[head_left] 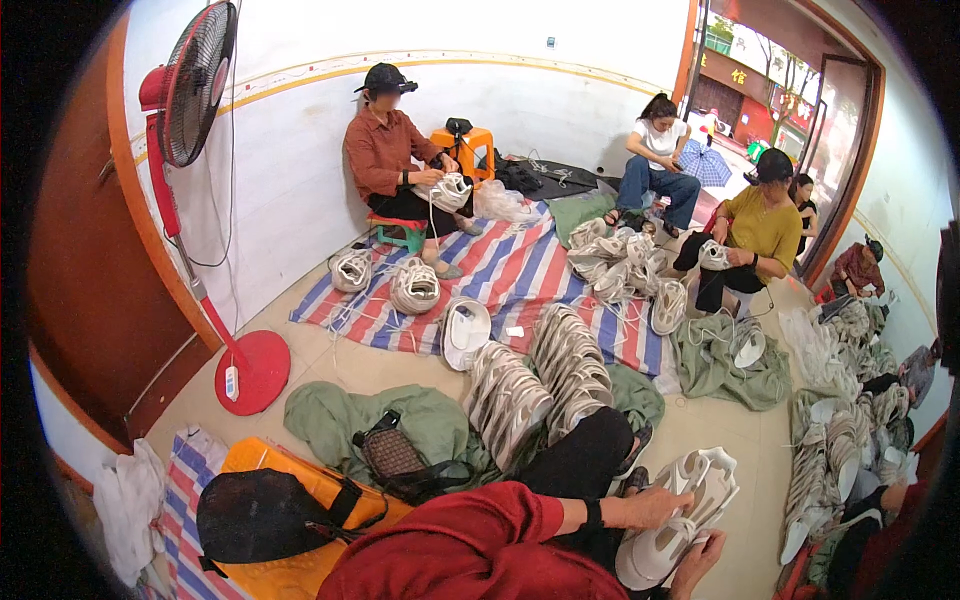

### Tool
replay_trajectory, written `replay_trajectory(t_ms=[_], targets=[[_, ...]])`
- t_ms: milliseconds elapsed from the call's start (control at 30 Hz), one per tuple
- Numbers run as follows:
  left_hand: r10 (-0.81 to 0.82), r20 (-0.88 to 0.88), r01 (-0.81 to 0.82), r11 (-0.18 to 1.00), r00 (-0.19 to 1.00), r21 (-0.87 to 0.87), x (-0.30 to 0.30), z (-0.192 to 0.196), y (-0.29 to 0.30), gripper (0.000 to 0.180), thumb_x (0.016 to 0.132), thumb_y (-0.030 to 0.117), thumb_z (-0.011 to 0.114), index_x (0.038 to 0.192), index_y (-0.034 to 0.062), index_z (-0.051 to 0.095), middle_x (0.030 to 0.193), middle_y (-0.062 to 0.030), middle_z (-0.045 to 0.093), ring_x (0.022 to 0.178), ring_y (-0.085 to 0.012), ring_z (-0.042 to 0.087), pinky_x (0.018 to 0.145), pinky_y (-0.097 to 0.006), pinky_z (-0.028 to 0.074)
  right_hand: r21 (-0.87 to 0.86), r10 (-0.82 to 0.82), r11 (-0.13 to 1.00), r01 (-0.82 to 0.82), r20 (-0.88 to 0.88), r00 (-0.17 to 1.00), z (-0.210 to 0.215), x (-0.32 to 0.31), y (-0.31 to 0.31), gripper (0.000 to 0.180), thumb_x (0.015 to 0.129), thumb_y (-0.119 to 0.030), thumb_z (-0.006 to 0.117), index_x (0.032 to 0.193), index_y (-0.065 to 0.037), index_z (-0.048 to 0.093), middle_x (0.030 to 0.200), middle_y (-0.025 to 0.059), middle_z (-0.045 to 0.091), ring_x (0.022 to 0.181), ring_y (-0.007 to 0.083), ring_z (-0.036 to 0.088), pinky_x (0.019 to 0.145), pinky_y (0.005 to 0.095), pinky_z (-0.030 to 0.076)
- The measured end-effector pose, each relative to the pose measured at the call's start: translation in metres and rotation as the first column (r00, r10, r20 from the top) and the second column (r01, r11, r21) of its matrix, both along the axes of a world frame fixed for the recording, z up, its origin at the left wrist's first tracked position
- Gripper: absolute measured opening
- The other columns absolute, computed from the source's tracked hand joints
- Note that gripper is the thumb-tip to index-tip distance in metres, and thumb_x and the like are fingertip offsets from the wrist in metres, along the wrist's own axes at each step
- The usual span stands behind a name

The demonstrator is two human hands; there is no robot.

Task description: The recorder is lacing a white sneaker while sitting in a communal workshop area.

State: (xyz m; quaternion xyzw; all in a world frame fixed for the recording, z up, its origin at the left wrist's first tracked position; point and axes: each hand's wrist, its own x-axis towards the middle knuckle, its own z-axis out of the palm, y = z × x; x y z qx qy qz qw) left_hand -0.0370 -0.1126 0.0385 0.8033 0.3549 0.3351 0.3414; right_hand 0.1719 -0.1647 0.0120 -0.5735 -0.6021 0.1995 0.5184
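Observation:
Low at the right of the head view, I hold a beige and white sneaker [648,553] in front of my knee. My left hand [652,508], with a black band at the wrist, is closed over its upper near the lacing. From below, my right hand [698,563] grips the shoe's side with bent fingers. Whether a lace lies between my fingers is too small to tell. Close beyond my leg stand two packed rows of similar sneakers [505,405] on green cloth. A single shoe [466,328] lies at the far end of these rows.
A striped sheet [500,270] carries a shoe pile [615,262]. Several people sit around, some handling shoes. More shoes [835,450] line the right wall. At left are a red standing fan [253,372], an orange stool [285,560] with a black bag, and a brown pouch [395,448].

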Motion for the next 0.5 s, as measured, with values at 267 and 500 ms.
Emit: replay_trajectory(t_ms=[267, 500], targets=[[-0.082, 0.009, 0.082, 0.99, 0.997, -0.114, -0.004, -0.002, 0.005, 0.031, 0.08, 0.002, 0.054, 0.108, 0.0089, 0.044, 0.081, -0.0214, 0.063, 0.084, -0.0446, 0.063, 0.069, -0.049, 0.046, -0.119, -0.066, 0.989, 0.083, 0.137, 0.988, 0.045, -0.026, -0.015, 0.018, 0.089, -0.011, 0.047, 0.096, 0.004, 0.056, 0.086, 0.0175, 0.056, 0.081, 0.0289, 0.052, 0.078, 0.0381, 0.044], [-0.136, 0.051, 0.141, 0.983, 0.989, -0.118, -0.006, -0.007, 0.009, 0.033, 0.077, -0.002, 0.052, 0.107, 0.0089, 0.043, 0.078, -0.0214, 0.059, 0.082, -0.0456, 0.062, 0.067, -0.05, 0.045, -0.181, -0.003, 0.983, 0.031, 0.15, 0.989, 0.05, -0.021, -0.014, 0.02, 0.089, -0.013, 0.049, 0.096, 0.004, 0.056, 0.088, 0.0176, 0.057, 0.083, 0.0287, 0.053, 0.079, 0.0383, 0.045]])
